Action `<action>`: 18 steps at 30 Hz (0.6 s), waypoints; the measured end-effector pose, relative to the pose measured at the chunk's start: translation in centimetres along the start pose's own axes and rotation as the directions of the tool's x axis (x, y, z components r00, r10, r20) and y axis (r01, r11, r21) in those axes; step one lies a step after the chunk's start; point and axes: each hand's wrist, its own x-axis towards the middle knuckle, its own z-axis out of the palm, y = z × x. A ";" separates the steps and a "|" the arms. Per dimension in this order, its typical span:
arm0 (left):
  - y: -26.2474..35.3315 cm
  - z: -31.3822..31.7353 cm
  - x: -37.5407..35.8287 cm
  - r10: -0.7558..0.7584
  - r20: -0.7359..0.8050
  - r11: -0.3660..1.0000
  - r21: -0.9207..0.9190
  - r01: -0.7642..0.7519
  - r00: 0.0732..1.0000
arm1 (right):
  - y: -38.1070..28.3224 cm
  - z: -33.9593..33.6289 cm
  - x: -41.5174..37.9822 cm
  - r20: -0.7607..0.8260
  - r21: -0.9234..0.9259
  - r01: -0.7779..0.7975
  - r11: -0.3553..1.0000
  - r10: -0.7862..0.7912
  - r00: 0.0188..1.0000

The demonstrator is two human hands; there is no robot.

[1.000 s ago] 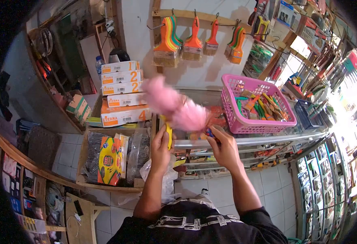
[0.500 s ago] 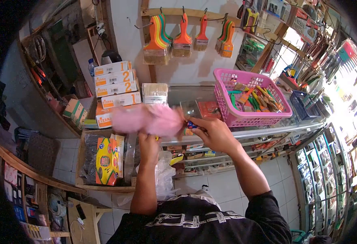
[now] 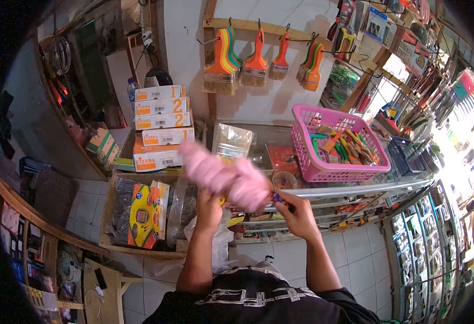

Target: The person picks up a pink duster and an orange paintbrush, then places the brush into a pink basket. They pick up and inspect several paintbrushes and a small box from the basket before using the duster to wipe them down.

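My right hand (image 3: 300, 215) is closed round the dark blue handle of a fluffy pink duster (image 3: 223, 175), blurred by motion. The duster slants up to the left across the front of a wide paintbrush (image 3: 234, 141) with pale bristles in clear wrapping. My left hand (image 3: 210, 209) grips the brush from below; a bit of its yellow handle shows beside the fingers. Much of the handle is hidden behind the duster.
Boxes of brushes (image 3: 164, 121) are stacked at the left on a glass counter (image 3: 350, 186). A pink basket (image 3: 334, 170) of colourful tools stands to the right. Paintbrushes (image 3: 220, 62) hang on the wall. A wooden tray (image 3: 140, 249) holds a yellow box (image 3: 144, 216).
The duster has swung from nearly level to a slant, its handle end lower and to the right. The paintbrush has shifted right and tilted. Both hands stay closed.
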 end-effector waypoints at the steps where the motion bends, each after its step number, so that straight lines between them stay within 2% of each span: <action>1: 1.0 0.3 -0.2 -0.136 0.043 0.990 -0.025 0.138 0.990 | -0.1 0.1 -0.3 -0.038 0.035 -0.078 0.996 0.080 0.996; 2: 1.5 0.8 -0.4 -0.129 0.042 0.990 -0.054 0.132 0.991 | 2.0 0.9 -0.8 -0.122 0.101 -0.148 0.984 0.159 0.980; 3: 1.6 1.2 -0.6 -0.122 0.041 0.988 -0.085 0.126 0.992 | 2.2 0.7 -1.2 -0.059 0.078 -0.098 0.992 0.102 0.993; 5: 0.5 1.2 -0.7 -0.185 -0.062 0.978 -0.106 0.177 0.981 | 2.5 -0.1 -1.4 0.073 0.039 0.013 0.999 -0.016 0.997; 6: 0.3 1.3 -0.7 -0.214 -0.115 0.973 -0.119 0.200 0.970 | 2.5 0.1 -1.6 0.010 0.089 -0.050 0.995 0.049 0.999; 9: 1.1 0.9 -1.0 -0.159 0.105 0.963 -0.202 0.178 0.982 | 2.5 1.4 -2.2 -0.143 0.260 -0.211 0.942 0.253 0.957; 10: 1.1 1.0 -1.2 -0.161 0.103 0.958 -0.224 0.180 0.982 | 3.1 1.7 -2.3 -0.137 0.214 -0.153 0.965 0.185 0.973; 13: -1.2 0.8 -1.2 -0.137 -0.058 0.975 -0.183 0.124 0.989 | 1.3 1.1 -2.7 0.022 0.058 -0.032 0.998 0.031 0.999; 14: -2.5 0.2 -1.1 -0.145 -0.094 0.976 -0.179 0.127 0.985 | 0.4 1.1 -2.6 -0.011 0.045 -0.127 0.991 0.127 0.992; 17: 0.2 1.0 -1.5 -0.122 0.086 0.946 -0.291 0.142 0.989 | 1.5 2.1 -2.9 -0.081 0.168 -0.190 0.967 0.206 0.975; 18: 0.3 1.1 -1.5 -0.124 0.097 0.939 -0.312 0.148 0.988 | 2.0 1.9 -2.7 -0.055 0.114 -0.126 0.985 0.133 0.990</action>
